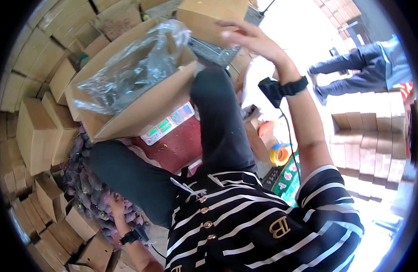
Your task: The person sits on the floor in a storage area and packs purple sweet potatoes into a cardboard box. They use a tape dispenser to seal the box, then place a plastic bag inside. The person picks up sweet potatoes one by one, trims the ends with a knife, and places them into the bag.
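Observation:
My left hand [116,206] is down in a heap of purple sweet potatoes [84,179] at the lower left, its fingers curled against one of them. Raised at the upper middle, my right hand [250,38] holds nothing, with its fingers stretched apart. Below and left of it stands an open cardboard carton [150,106] lined with a clear plastic bag [136,72]. The bag's rim spreads over the carton's edges, and what lies at its bottom is hard to make out. A scale panel [168,124] with green displays shows beside the carton, in front of my knees.
Stacked cardboard boxes [34,136] line the left side. A closed box [211,18] stands beyond the carton. Rolls of yellow and orange tape [278,157] lie right of my leg. Another person [363,68] stands at the far right, near more stacked boxes [369,136].

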A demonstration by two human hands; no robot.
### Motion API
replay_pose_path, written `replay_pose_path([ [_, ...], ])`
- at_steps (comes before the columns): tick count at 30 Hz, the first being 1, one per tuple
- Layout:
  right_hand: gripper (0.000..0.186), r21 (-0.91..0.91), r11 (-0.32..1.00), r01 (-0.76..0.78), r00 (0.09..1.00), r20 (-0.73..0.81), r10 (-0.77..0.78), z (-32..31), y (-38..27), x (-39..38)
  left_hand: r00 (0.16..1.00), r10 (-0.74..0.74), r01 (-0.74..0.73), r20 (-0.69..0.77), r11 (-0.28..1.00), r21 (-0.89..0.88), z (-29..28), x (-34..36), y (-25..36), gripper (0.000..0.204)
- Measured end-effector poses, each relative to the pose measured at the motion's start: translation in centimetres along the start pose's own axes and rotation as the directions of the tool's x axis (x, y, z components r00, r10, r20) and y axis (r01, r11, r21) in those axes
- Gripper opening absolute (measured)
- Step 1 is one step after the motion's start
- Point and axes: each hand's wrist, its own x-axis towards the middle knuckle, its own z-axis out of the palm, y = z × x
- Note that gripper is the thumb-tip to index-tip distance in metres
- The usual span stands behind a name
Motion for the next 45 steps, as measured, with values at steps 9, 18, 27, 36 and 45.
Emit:
replay_pose_path([
  [9, 0.037, -0.430, 0.287, -0.856, 0.360, -0.097, 0.928, -6.0, 20.5, -29.9, 0.978, 0.103, -0.103, 0.180, 0.995, -0.006, 0.0, 5.3, -13.0, 0.032],
  [18, 0.039, 0.023, 0.322, -0.946, 0.294, -0.352, 0.889, 6.6, 24.6, -40.1, 0.931, -0.361, 0.366, 0.062, 0.915, -0.171, 3.5, -7.6, 0.9, 0.059],
  [27, 0.039, 0.111, 0.365, -0.924, 0.204, -0.666, 0.718, 15.0, 36.1, -37.5, 0.991, 0.012, -0.040, 0.136, 0.978, 0.205, 3.7, -1.9, -11.9, 0.033],
  [36, 0.015, 0.899, 0.199, -0.391, 0.051, -0.194, 0.980, 12.3, 28.6, -36.5, 0.922, -0.387, 0.386, -0.001, 0.921, -0.056, 5.7, -5.2, -10.1, 0.034],
  [45, 0.034, 0.479, 0.514, -0.711, 0.081, -0.670, 0.738, 2.4, 18.3, -32.3, 0.685, -0.416, 0.067, -0.598, 0.853, -0.517, 0.8, 3.6, -12.6, 0.034],
])
